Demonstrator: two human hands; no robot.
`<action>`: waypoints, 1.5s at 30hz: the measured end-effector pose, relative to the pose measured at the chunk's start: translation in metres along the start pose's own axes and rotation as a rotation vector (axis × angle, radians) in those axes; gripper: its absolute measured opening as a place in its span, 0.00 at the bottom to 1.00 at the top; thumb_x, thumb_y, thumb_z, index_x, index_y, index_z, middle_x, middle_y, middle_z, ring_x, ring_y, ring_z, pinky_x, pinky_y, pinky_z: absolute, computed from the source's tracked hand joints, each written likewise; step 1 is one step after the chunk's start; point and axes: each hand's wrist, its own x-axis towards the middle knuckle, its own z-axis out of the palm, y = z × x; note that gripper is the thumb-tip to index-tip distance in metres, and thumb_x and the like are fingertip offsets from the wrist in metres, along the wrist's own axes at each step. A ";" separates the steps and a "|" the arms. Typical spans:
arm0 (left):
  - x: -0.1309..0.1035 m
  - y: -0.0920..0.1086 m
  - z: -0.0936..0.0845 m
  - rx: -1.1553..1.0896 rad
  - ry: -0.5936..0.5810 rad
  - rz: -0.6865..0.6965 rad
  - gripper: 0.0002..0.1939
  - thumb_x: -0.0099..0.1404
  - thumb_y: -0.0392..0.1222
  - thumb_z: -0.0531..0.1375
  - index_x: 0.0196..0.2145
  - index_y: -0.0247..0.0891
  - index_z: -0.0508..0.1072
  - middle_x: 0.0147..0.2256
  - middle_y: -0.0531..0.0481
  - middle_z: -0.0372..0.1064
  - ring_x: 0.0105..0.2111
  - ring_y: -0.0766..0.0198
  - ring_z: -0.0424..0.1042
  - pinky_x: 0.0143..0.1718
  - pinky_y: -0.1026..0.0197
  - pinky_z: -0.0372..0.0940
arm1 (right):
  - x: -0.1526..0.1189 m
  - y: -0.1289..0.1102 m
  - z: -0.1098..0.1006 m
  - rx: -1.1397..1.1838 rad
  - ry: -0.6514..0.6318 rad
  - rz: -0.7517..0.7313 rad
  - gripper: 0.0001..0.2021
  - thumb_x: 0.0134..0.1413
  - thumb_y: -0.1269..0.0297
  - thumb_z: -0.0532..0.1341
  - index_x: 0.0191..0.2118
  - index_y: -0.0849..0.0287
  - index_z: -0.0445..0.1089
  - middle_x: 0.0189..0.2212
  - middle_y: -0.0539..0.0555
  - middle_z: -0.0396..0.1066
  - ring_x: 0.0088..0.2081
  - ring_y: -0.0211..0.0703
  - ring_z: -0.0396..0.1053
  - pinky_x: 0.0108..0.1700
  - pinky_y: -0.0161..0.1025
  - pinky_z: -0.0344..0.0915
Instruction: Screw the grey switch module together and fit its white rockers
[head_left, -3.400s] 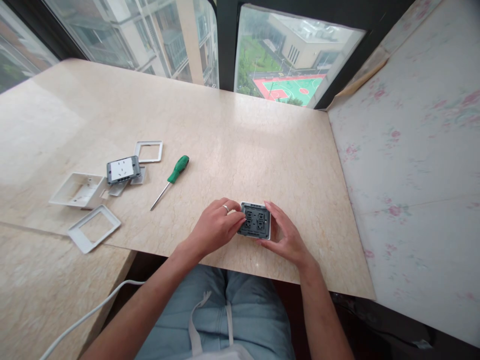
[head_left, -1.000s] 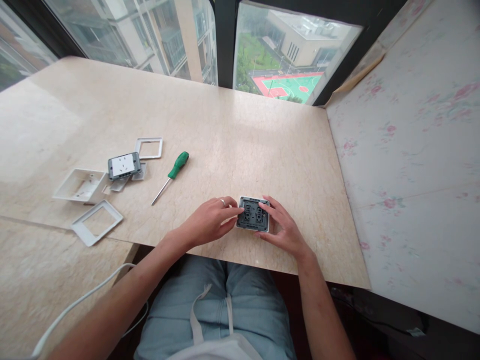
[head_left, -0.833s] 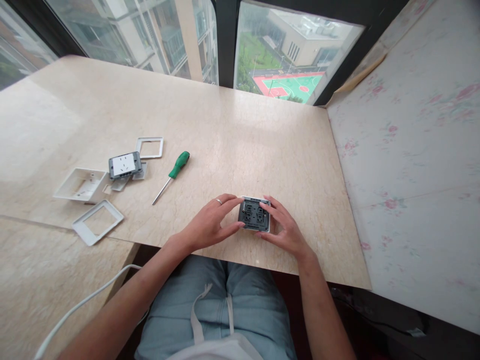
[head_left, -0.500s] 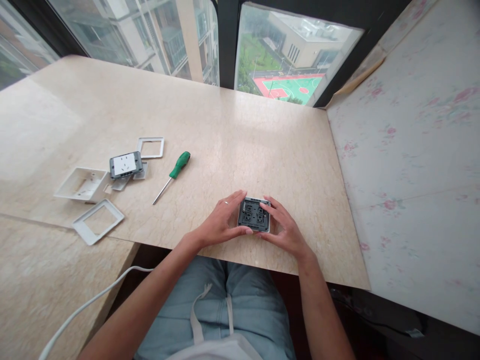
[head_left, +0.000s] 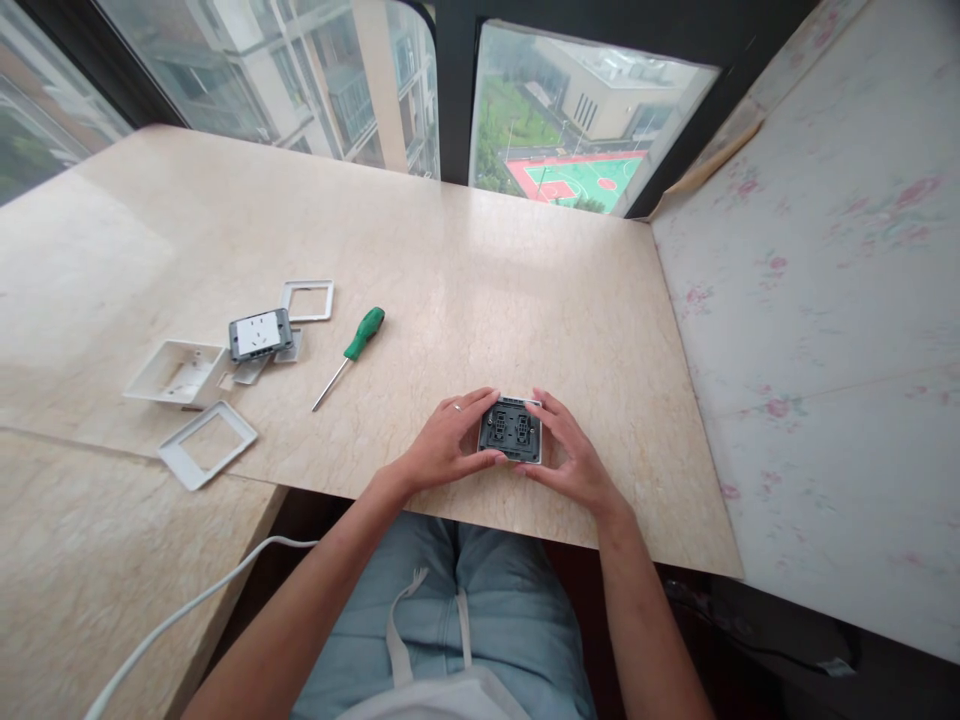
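Observation:
A square switch panel [head_left: 511, 430] with a white rim shows its dark grey back near the front edge of the tabletop. My left hand [head_left: 454, 440] grips its left side, fingers at the top corner and thumb along the lower edge. On the right side my right hand [head_left: 568, 447] holds the same panel, its fingertips at the upper right and lower right. A green-handled screwdriver [head_left: 364, 334] lies to the left of my hands, its shaft pointing down and left.
At the left are a white box [head_left: 174, 374], a grey-framed socket [head_left: 259, 334], a small white frame [head_left: 331, 300] and a larger white frame [head_left: 174, 463]. A white cable [head_left: 180, 608] curves below the tabletop [head_left: 420, 260]. A papered wall [head_left: 825, 330] bounds the right.
The view has shifted slightly, so the objects at the left appear a little further right. Both hands keep their hold on the panel.

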 end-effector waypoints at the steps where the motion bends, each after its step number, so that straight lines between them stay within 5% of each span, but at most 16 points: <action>1: 0.000 0.000 0.000 0.007 -0.003 0.003 0.40 0.68 0.60 0.60 0.69 0.38 0.55 0.67 0.35 0.55 0.68 0.52 0.55 0.66 0.46 0.53 | 0.000 0.000 0.000 0.000 0.015 -0.018 0.39 0.54 0.57 0.71 0.69 0.44 0.56 0.71 0.59 0.49 0.71 0.55 0.50 0.69 0.60 0.55; 8: 0.001 0.001 -0.001 0.003 -0.006 -0.011 0.39 0.67 0.58 0.62 0.69 0.40 0.56 0.67 0.35 0.55 0.68 0.51 0.55 0.65 0.46 0.54 | 0.000 -0.004 -0.001 0.074 0.119 -0.085 0.21 0.55 0.60 0.71 0.55 0.52 0.73 0.68 0.60 0.56 0.69 0.56 0.55 0.63 0.58 0.66; 16: 0.002 -0.001 0.001 -0.015 0.004 0.003 0.39 0.67 0.58 0.62 0.69 0.38 0.57 0.67 0.35 0.55 0.68 0.53 0.55 0.66 0.47 0.52 | -0.002 -0.006 0.003 0.061 0.239 -0.086 0.14 0.58 0.67 0.68 0.50 0.52 0.77 0.63 0.59 0.64 0.62 0.54 0.67 0.57 0.55 0.73; 23: 0.001 -0.001 0.002 -0.011 0.029 0.028 0.39 0.67 0.59 0.61 0.68 0.36 0.58 0.67 0.36 0.56 0.68 0.54 0.56 0.66 0.50 0.52 | -0.003 -0.008 0.008 -0.120 0.305 -0.139 0.13 0.61 0.69 0.64 0.51 0.54 0.77 0.57 0.61 0.71 0.55 0.52 0.73 0.51 0.53 0.76; 40: 0.003 -0.004 0.006 -0.024 0.045 0.023 0.40 0.66 0.61 0.61 0.68 0.38 0.58 0.67 0.39 0.56 0.67 0.54 0.57 0.66 0.50 0.52 | -0.003 -0.002 0.008 -0.074 0.322 -0.171 0.16 0.60 0.74 0.65 0.52 0.54 0.77 0.56 0.61 0.72 0.53 0.49 0.74 0.53 0.50 0.75; 45: 0.004 -0.003 0.005 -0.025 0.039 0.007 0.41 0.65 0.62 0.62 0.68 0.39 0.58 0.67 0.39 0.56 0.68 0.53 0.56 0.66 0.50 0.52 | -0.003 -0.004 0.004 -0.092 0.416 -0.138 0.16 0.61 0.74 0.64 0.53 0.55 0.77 0.52 0.60 0.75 0.53 0.47 0.73 0.55 0.49 0.72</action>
